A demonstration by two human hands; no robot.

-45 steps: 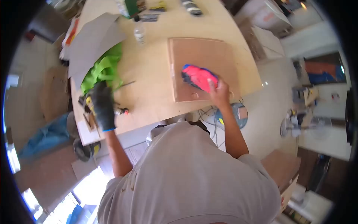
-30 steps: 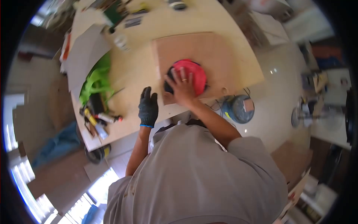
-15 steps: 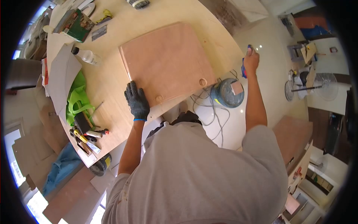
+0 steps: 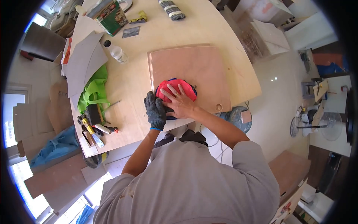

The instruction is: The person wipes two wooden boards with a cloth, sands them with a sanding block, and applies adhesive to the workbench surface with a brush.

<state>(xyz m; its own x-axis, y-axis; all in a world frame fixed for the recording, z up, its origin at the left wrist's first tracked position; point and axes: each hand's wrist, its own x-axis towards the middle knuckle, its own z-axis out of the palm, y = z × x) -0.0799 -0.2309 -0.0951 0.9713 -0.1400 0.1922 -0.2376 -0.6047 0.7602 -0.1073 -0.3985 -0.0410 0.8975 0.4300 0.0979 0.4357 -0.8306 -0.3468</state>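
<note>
A stack of reddish-brown wooden panels [image 4: 194,61] lies on the table, with a round hole near its lower right corner. My left hand [image 4: 154,111], in a dark knitted glove, rests at the left edge of the panels, fingers extended. Bare and wearing a ring, my right hand [image 4: 181,101] lies with spread fingers on a red cloth pad with dark blue edges [image 4: 189,89]. That pad sits on the lower left part of the top panel, close beside the glove. Its underside is hidden.
To the left are a plastic bottle [image 4: 117,52], a green cloth bag [image 4: 93,87], grey sheets [image 4: 84,67] and several hand tools [image 4: 89,128]. A box [image 4: 110,18] and a rolled striped mat [image 4: 171,9] sit farther back. Beyond the near edge stands a bucket [image 4: 238,121] by cables.
My right hand has come in from beyond the table's right side, and the red and blue cloth is now spread under it on the panel. My left hand stays at the panel's edge. The view has shifted.
</note>
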